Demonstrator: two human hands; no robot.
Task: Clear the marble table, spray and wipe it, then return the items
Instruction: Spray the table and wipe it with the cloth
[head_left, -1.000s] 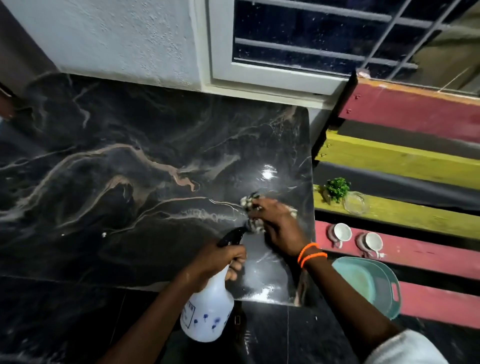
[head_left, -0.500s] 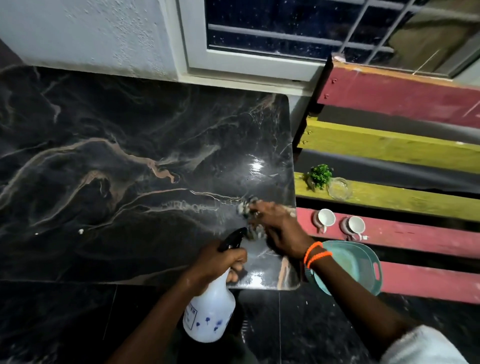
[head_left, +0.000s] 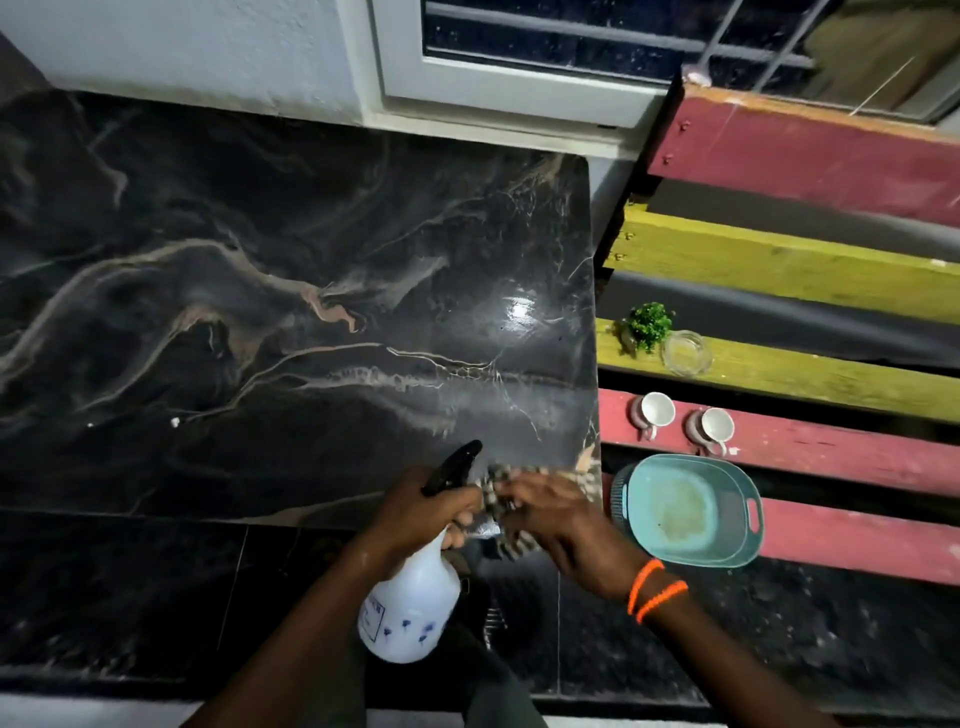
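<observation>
At the near right corner of the marble table (head_left: 260, 291), the right hand (head_left: 566, 519) presses a patterned cloth (head_left: 501, 486) flat; the left hand (head_left: 426, 512) grips the spray bottle (head_left: 410, 608) by its neck, over the table's front edge.

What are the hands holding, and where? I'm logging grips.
Left hand grips the spray bottle at its neck; right hand presses a cloth, bunched underneath.

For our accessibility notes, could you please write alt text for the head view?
A person's right hand wipes the near right corner of a black marble table with a cloth, while the left hand holds a spray bottle. Beside it, a slatted bench holds two cups, a basin, a plant and a glass dish.
</observation>
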